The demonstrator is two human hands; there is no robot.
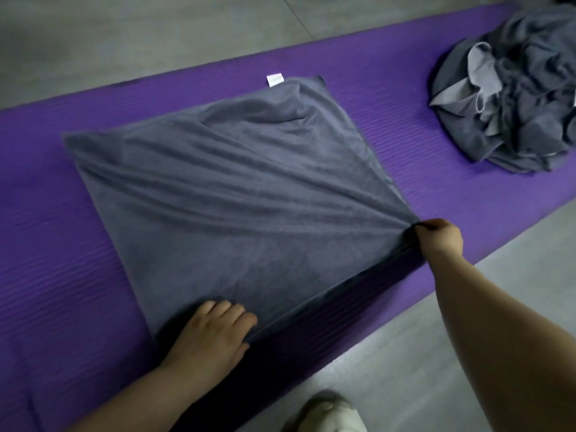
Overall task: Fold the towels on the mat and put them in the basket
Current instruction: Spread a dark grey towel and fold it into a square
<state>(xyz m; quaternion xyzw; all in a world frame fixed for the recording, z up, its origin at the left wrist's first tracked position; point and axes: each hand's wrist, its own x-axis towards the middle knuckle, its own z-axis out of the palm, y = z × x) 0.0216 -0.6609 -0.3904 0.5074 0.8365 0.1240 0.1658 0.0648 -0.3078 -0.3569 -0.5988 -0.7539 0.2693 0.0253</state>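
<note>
Grey floor (124, 32) lies on both sides of a purple mat (62, 244). On the mat a grey towel (237, 194) is spread nearly flat, reaching away from both hands to a white tag (275, 80) at its far edge. The step in hand looks like the first fold: the near edge is raised off the mat between the two hands, with a dark shadow under it, and it wants carrying over to the far edge. To do that well, I judge both corners should travel together at one height, so the edge runs straight and taut. The diagonal creases fanning out from the right hand suggest the cloth is pulled harder on that side, and an equal pull from the left would let them fall out before the edge is laid down. Corners should land on corners, then a flat palm can smooth the fold outward. The right hand (439, 236) is closed tight, pinching the near right corner between thumb and curled fingers and holding it just clear of the mat. The left hand (215, 332) has its fingers bent over the top of the near edge by the other corner. Its thumb seems to lie under the cloth, so it appears to grip rather than merely press. Well beyond the right hand, a crumpled pile (514, 98) of grey towels waits on the mat. No basket is in view.
</note>
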